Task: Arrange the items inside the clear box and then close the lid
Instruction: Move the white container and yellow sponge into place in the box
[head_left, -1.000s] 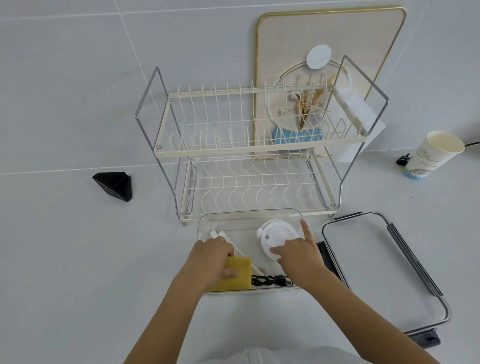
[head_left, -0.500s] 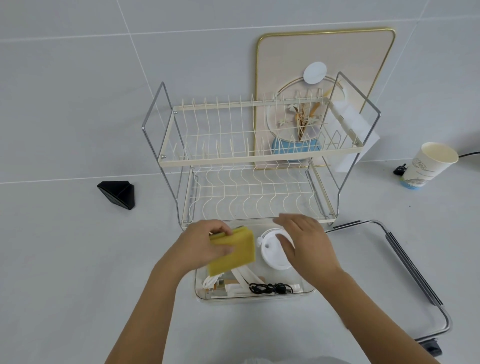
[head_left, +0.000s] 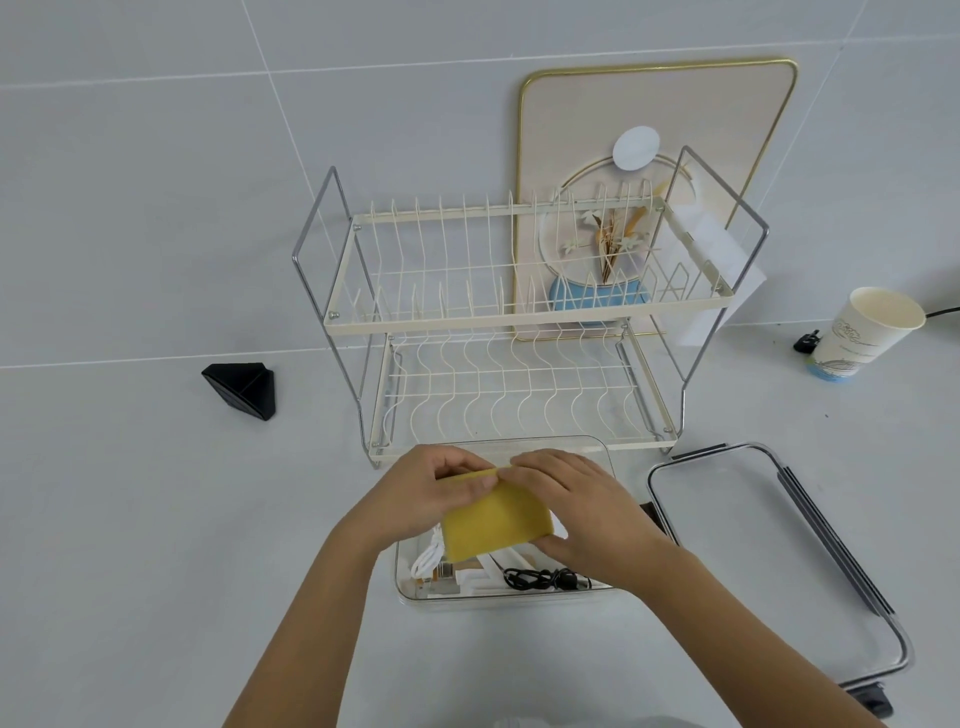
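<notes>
The clear box (head_left: 498, 598) stands open on the white counter in front of me. A yellow sponge (head_left: 493, 519) is held above it by both hands: my left hand (head_left: 423, 493) pinches its upper left edge and my right hand (head_left: 582, 509) grips its right side. Under the sponge, in the box's near end, lie a white cable (head_left: 428, 558), white flat pieces and a black cable (head_left: 543, 578). The white round item in the box is hidden behind my hands. The box's clear lid (head_left: 769, 551) with dark latches lies flat to the right of the box.
A two-tier cream dish rack (head_left: 519, 322) stands directly behind the box. A gold-rimmed board (head_left: 654, 104) leans on the wall behind it. A paper cup (head_left: 862, 332) is at the far right, a black triangular object (head_left: 241, 389) at the left.
My left hand lifted the sponge out of the box's near left corner. My right hand left the white round item and took hold of the sponge's right side.
</notes>
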